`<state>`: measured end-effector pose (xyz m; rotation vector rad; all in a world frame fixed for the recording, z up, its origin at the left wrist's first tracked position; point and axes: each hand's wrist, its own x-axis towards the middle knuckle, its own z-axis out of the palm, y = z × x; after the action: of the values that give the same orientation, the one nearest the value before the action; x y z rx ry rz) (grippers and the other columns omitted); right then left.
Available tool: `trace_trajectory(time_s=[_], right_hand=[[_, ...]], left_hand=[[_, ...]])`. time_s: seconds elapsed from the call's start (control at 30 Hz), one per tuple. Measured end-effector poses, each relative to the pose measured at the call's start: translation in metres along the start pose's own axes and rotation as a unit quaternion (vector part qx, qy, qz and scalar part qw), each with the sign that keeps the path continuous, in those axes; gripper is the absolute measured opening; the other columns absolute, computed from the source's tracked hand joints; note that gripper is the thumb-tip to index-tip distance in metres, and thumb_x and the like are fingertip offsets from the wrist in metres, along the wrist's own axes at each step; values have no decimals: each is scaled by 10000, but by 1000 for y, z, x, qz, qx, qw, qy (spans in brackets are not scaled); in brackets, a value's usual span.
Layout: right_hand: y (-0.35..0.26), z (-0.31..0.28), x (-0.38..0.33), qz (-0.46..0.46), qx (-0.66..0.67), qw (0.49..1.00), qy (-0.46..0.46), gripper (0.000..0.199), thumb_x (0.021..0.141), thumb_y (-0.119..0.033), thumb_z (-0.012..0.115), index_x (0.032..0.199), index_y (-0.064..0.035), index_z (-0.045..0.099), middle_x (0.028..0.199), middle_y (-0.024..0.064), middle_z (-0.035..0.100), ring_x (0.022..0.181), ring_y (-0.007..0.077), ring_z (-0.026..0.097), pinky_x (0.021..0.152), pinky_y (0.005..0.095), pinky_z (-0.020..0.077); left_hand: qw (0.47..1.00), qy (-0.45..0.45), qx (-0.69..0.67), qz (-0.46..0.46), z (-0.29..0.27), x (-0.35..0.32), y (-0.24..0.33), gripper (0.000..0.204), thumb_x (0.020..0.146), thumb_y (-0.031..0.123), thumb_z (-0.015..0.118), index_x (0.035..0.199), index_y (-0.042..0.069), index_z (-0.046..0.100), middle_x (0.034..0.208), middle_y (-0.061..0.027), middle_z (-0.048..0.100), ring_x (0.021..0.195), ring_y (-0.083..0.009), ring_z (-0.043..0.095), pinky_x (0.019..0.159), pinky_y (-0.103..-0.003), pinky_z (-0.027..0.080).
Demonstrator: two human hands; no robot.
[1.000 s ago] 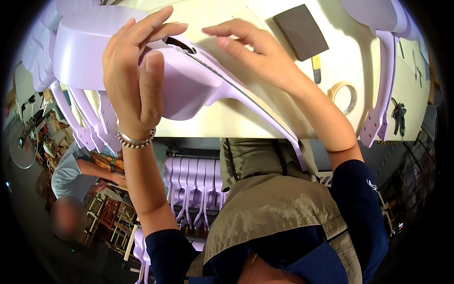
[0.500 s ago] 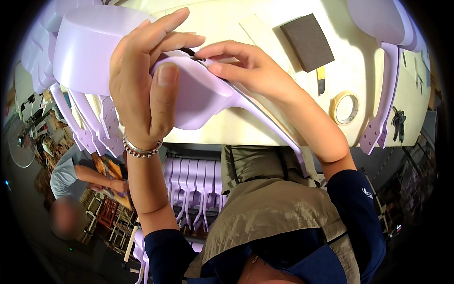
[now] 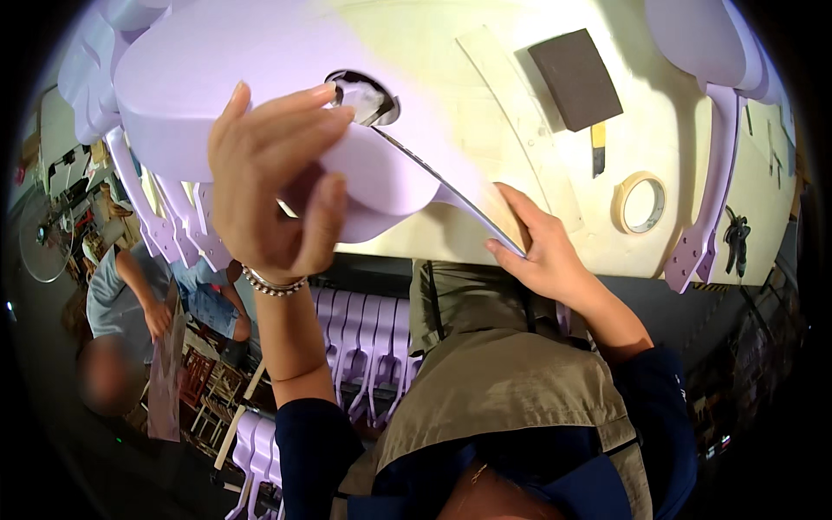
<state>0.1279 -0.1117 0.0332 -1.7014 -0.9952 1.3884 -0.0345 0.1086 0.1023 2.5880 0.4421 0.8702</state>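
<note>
Left hand (image 3: 277, 186) curls its fingers around a lilac plastic part (image 3: 260, 78); right hand (image 3: 542, 251) pinches its thin strip (image 3: 451, 191) at the table's (image 3: 485, 95) near edge.

Lilac plastic moulded part (image 3: 260, 78), round hole on top, tilted over table edge

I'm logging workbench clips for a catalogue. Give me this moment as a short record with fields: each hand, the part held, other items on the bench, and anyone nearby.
left hand: grips the rounded edge of the lilac plastic part, fingers spread by its round opening
right hand: pinches the lower end of a thin strip that runs up to the opening
bench: pale, with a dark sanding block, a tape roll and another lilac part
nearby: a second person lower left, beside stacked lilac parts
</note>
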Motion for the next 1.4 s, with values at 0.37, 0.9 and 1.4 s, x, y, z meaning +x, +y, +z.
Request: trace_trajectory(time_s=[0.37, 0.9, 1.4], right_hand=[[-20, 2, -44, -117, -254, 946, 165, 868, 521, 95, 713, 1325, -53, 425, 777, 116, 512, 647, 284, 535, 551, 352, 441], [-33, 2, -53, -132, -281, 937, 158, 867, 495, 106, 733, 1302, -55, 460, 767, 112, 506, 650, 270, 525, 568, 341, 438], [-23, -1, -54, -8, -54, 998, 25, 650, 769, -9, 691, 1341, 40, 386, 1229, 203, 544, 1131, 252, 541, 943, 318, 420]], left_hand=[[989, -84, 120, -9, 6, -40, 37, 353, 730, 204, 563, 1030, 52, 671, 1065, -107, 632, 1044, -289, 597, 1080, -514, 249], [998, -17, 62, -20, 0, -58, 44, 170, 673, 139, 654, 842, 120, 670, 1003, -54, 674, 984, -235, 634, 1071, -515, 263], [994, -82, 72, -10, -10, -36, 44, 171, 739, 162, 595, 827, 60, 701, 952, -100, 672, 929, -257, 640, 1063, -504, 292]])
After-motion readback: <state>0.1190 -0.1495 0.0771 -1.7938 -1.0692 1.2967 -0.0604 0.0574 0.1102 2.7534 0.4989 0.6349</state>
